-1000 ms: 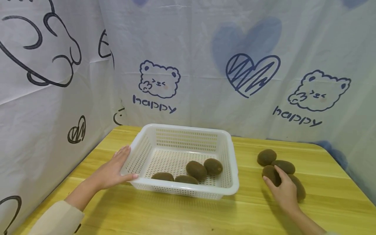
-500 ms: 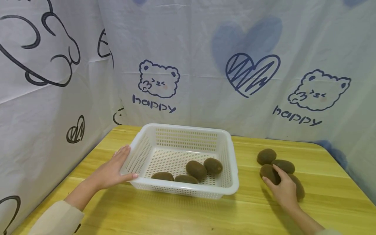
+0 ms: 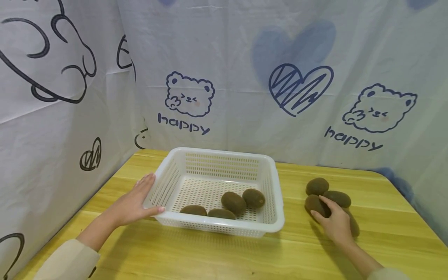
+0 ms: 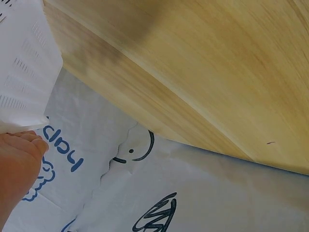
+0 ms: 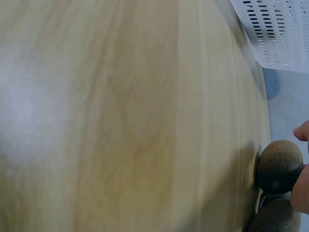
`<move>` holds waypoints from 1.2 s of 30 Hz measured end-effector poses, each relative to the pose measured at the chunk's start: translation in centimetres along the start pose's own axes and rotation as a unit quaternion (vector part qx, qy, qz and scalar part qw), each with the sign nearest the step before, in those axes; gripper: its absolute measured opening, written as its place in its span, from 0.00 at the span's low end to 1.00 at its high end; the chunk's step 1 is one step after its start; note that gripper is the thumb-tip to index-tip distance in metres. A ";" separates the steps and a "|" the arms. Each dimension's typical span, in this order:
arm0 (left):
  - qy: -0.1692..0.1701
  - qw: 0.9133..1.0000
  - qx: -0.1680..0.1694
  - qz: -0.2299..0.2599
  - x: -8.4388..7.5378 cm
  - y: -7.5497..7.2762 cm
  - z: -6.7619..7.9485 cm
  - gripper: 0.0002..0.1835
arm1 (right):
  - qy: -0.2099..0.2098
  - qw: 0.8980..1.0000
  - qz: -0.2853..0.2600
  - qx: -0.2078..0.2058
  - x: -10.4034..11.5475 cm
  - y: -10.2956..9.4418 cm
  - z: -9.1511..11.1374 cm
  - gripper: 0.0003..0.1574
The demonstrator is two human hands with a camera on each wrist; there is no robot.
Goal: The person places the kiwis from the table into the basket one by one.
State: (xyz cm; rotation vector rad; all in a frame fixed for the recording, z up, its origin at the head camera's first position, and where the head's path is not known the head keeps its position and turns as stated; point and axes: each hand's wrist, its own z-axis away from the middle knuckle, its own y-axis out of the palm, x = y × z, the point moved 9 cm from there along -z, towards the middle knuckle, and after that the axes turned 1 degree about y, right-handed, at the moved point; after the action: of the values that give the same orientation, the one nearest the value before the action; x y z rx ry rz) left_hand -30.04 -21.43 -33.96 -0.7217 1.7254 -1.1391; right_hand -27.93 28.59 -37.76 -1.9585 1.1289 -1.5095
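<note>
My right hand [image 3: 336,222] pinches a brown kiwi [image 3: 314,206] between thumb and fingers at the right of the table. The same kiwi shows in the right wrist view, with part of the hand [image 5: 302,191] at its side. Close around it lie a kiwi behind [image 3: 317,186], another to the right [image 3: 338,198] and one partly hidden by the hand [image 3: 354,225]. At the white perforated basket [image 3: 276,194], my left hand [image 3: 131,204] holds the front left corner, thumb on the front rim and fingers along the left side. Several kiwis [image 3: 233,203] lie inside the basket, toward its front and right.
The wooden table [image 3: 196,256] meets a printed cloth [image 3: 241,128] hung at the back, and a second cloth side stands along the left. Between the basket and the right-hand kiwis is a stretch of table.
The right hand has shifted slightly left with the kiwi it pinches. The partly hidden kiwi beside it has also shifted a little left. The left hand and basket stay in place.
</note>
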 end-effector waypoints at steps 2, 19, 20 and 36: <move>-0.001 1.000 0.000 0.000 0.0 0.0 0.0 0.56 | -0.001 1.000 -0.001 0.006 0.1 0.1 -0.1 0.34; 0.001 1.000 -0.001 0.000 0.0 0.0 0.0 0.56 | -0.023 0.999 0.007 0.025 0.3 1.2 -0.7 0.34; 0.001 1.000 -0.002 -0.001 0.0 0.0 0.0 0.56 | -0.026 0.999 0.010 0.023 0.3 1.2 -0.7 0.35; 0.004 1.000 -0.004 -0.001 0.0 0.0 0.0 0.56 | -0.027 0.999 0.017 0.028 0.3 2.2 -0.8 0.38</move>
State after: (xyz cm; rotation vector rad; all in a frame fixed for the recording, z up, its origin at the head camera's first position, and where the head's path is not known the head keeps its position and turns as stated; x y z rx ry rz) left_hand -30.00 -21.47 -33.96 -0.7243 1.7380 -1.1388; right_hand -29.37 27.24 -38.94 -1.9216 1.0817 -1.4460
